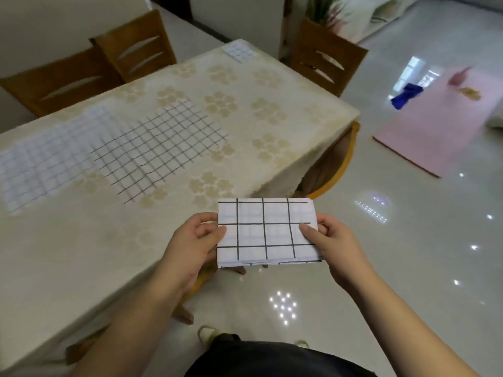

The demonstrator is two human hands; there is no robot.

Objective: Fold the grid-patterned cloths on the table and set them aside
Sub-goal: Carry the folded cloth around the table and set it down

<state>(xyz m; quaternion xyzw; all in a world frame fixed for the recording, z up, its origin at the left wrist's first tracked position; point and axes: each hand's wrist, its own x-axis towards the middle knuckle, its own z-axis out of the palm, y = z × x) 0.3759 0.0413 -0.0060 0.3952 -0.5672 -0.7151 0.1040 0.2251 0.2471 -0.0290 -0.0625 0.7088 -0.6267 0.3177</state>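
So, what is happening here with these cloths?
A person holds a folded grid cloth in the air beside the table, the left hand pinching one end and the right hand the other. Two unfolded grid cloths lie flat on the table, one with dark lines and one with pale lines. A small folded cloth sits at the far corner.

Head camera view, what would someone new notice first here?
First, the folded grid cloth held off the table's near edge, pinched by the left hand and right hand. Next, two unfolded grid cloths lying flat on the table: a dark-lined one mid-table and a paler one left of it.
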